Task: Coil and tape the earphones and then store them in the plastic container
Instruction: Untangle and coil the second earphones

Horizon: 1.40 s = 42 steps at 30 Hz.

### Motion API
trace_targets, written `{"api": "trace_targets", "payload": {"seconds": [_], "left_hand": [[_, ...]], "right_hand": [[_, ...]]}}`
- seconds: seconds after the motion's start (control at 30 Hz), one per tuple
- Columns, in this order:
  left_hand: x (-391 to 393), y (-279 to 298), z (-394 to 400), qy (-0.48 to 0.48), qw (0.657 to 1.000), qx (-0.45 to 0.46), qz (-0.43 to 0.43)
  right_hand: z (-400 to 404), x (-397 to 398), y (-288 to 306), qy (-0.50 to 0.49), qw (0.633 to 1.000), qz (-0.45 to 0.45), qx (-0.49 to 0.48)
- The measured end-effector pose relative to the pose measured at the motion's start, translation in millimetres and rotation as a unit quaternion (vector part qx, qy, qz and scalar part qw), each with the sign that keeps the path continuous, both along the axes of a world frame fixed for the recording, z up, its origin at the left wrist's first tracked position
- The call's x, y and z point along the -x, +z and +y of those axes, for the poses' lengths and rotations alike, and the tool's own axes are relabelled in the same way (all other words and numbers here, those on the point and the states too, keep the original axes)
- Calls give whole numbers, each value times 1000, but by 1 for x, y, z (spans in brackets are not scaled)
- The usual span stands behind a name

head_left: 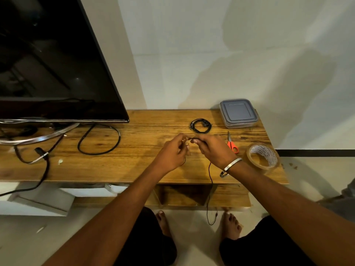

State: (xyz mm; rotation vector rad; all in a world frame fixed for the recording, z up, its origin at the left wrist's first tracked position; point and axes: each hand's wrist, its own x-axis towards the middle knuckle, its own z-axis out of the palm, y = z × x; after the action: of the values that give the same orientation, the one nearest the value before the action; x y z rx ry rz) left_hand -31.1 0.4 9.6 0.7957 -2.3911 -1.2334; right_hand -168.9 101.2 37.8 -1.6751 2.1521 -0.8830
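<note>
Both hands meet over the middle of the wooden table (pixel 134 166). My left hand (pixel 172 152) and my right hand (pixel 211 148) pinch a black earphone cable (pixel 211 177) between them. The cable's loose end hangs over the table's front edge toward the floor. A second pair of black earphones (pixel 201 125) lies coiled on the table just beyond my hands. The plastic container (pixel 238 113), clear with a grey lid on it, stands at the back right. A roll of brown tape (pixel 262 156) lies right of my right wrist. Orange-handled scissors (pixel 232 144) lie between the tape and my right hand.
A large black TV (pixel 53 60) fills the left, with its metal stand (pixel 36 135) and a looped black power cable (pixel 99 139) on the table. A white wall rises behind. Below the top is an open shelf (pixel 184 194); my bare feet stand on the floor.
</note>
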Motion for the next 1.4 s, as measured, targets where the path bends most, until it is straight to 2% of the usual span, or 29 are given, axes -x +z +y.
{"api": "trace_targets", "payload": {"seconds": [0.1, 0.27, 0.43, 0.6, 0.77, 0.9, 1.07, 1.2, 1.4], "left_hand": [[-2, 3, -2, 19, 999, -21, 25], [-4, 5, -9, 23, 999, 18, 37], [-3, 11, -5, 4, 999, 34, 30], [-1, 10, -3, -35, 997, 63, 15], [-4, 11, -6, -34, 997, 74, -7], [-9, 7, -9, -28, 997, 63, -29], [-18, 3, -13, -9, 998, 43, -38], [-21, 2, -15, 5, 999, 27, -43], [-13, 11, -9, -4, 999, 43, -32]], "right_hand": [[1, 6, -1, -35, 999, 0, 6], [2, 13, -7, -90, 996, -6, 7], [0, 12, -16, -21, 998, -19, -57], [-7, 4, -18, 52, 997, 25, -42], [-8, 2, -18, 65, 995, 72, -31], [-4, 5, -18, 32, 995, 91, -12], [-1, 10, -17, -45, 997, 66, -1], [0, 14, -17, -93, 993, 63, -36], [-6, 4, -23, -56, 992, 33, -105]]}}
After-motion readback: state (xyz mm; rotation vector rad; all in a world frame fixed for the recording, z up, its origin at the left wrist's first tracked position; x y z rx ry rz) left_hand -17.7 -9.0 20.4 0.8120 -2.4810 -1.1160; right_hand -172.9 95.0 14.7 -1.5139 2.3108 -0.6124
